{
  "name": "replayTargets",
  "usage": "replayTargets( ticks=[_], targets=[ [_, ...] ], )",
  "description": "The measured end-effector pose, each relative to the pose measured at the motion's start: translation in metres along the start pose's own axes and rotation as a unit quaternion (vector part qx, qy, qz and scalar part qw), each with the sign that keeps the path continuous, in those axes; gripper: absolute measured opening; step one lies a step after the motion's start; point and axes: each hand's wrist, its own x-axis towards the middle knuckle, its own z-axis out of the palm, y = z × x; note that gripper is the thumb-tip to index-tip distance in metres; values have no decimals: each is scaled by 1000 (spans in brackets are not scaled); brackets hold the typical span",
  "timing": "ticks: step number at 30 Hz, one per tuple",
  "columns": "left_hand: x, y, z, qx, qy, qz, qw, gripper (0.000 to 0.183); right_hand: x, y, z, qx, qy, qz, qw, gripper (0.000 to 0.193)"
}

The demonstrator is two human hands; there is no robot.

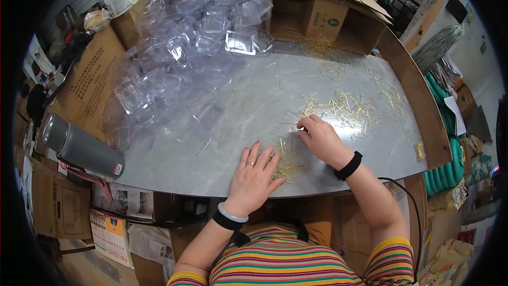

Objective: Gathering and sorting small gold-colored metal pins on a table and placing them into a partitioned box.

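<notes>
My left hand rests flat near the table's front edge, fingers spread, with nothing in it. Beside its fingertips lies a small pile of thin gold-coloured metal pins, some of them bent. My right hand is a little farther off, its thumb and fingers pinched together low over the tabletop; what is between them is too small to make out. Just beyond it, a larger scatter of gold-coloured pins spreads across the right part of the table.
Clear plastic clamshell boxes heap up at the back left of the grey table. An open cardboard box stands at the back right, and a cardboard strip borders the right edge. A grey bottle leans at the left.
</notes>
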Motion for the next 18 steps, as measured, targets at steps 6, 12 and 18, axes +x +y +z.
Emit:
replayTargets(
  ticks=[6, 12, 18],
  targets=[
    [3, 1, 0, -11, 4, 4, 1000, 69, -12, -12, 10, -22, -43, -48, 998, 24],
    [0, 0, 4, 5, 9, -22, 1000, 77, -11, -5, 9, 73, -112, -161, 978, 33],
    [-3, -4, -1, 8, -7, -19, 1000, 79, -62, -25, -38, -88, -105, -63, 989, 65]
  ],
)
